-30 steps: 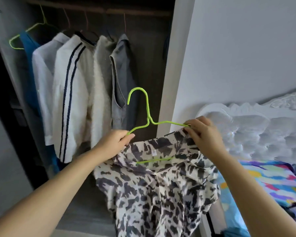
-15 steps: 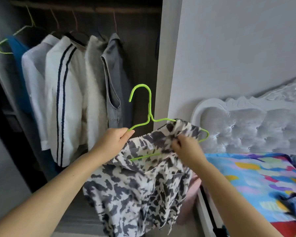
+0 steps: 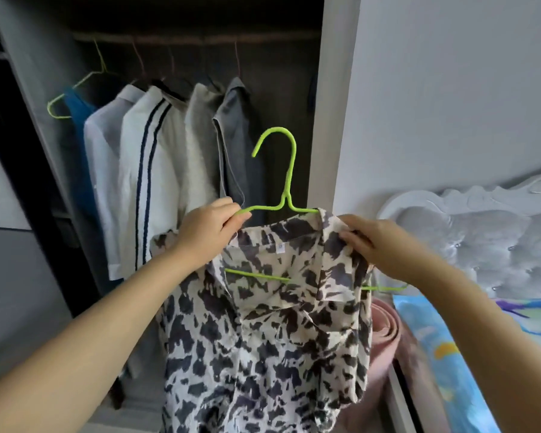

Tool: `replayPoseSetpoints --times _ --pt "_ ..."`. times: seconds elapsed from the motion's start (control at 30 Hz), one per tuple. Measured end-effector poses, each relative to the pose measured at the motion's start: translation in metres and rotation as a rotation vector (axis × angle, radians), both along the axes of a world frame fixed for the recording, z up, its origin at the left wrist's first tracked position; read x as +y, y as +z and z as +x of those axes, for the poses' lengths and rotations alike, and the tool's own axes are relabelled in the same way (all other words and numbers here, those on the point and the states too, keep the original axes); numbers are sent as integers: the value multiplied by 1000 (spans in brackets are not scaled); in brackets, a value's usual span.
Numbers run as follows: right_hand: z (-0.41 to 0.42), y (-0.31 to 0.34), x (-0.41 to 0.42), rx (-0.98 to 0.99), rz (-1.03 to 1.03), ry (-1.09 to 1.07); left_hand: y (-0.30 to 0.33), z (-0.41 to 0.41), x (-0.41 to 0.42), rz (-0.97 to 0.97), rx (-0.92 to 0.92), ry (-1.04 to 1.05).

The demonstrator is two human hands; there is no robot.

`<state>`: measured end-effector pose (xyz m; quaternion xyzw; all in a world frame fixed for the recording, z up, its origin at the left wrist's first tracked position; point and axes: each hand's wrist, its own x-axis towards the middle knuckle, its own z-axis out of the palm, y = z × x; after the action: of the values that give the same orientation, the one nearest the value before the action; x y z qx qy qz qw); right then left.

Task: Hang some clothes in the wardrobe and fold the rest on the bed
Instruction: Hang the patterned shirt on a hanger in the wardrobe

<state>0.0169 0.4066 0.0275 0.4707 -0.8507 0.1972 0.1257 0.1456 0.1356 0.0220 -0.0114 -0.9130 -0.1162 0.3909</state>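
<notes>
2 hands, 1 hanger in work, 1 shirt on it. Left hand clenched round the L shoulder of the lime-green hanger, fingers curled over the wire. Right hand pinching the collar/shoulder fabric of the black-and-cream blotch-print shirt at the hanger's R shoulder. Shirt sits centre frame, draped over the hanger, held in the air in front of the wardrobe opening; hook points up toward 12, lower bar shows through the open neck, R tip of the bar pokes out at 3 past the right wrist.

In the wardrobe, at 10–11 from the hands: 5 garments on the rail — blue one on a 2nd green hanger, white shirt, white jacket w/ 2 dark stripes, pale fuzzy piece, grey denim piece. Thin pinkish hooks above them; exact no. hard to tell.

Open room: free rail stretch at 12–1, betw. the denim piece and the wardrobe's R side panel. That panel's edge stands just right of the hook.

Room: plain pale wall at 1–2. White tufted headboard at 3. Bed w/ bright multicolour cover at 4–5. Pink fabric betw. shirt and bed edge.
</notes>
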Motion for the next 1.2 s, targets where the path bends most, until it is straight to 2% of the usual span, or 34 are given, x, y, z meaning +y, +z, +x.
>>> replayPoseSetpoints --times 0.1,0.27,0.33,0.5,0.73,0.83,0.9,1.03,1.13,1.2 --pt "-13 -4 9 53 -2 -46 14 -11 3 -57 51 -15" --pt "-24 -6 38 6 123 -167 27 -34 7 -111 101 -15" --pt "-23 -2 46 -14 107 -183 28 -42 13 -100 109 -53" --pt "-10 2 58 6 -199 -154 31 -60 28 -4 143 -107" --pt "10 17 67 -36 -307 -134 20 -97 28 152 191 -193" --pt "13 30 64 -23 -339 -254 16 -125 24 206 197 -91" --pt "16 40 59 -16 -359 -322 9 -141 15 320 185 -22" --pt "25 57 14 -75 -364 -357 10 -174 -16 613 -25 -162" --pt "19 64 -37 -76 -390 -411 24 -196 -36 660 -21 -277" --pt "10 64 -67 -54 -401 -476 33 -207 -48 616 -25 -358"
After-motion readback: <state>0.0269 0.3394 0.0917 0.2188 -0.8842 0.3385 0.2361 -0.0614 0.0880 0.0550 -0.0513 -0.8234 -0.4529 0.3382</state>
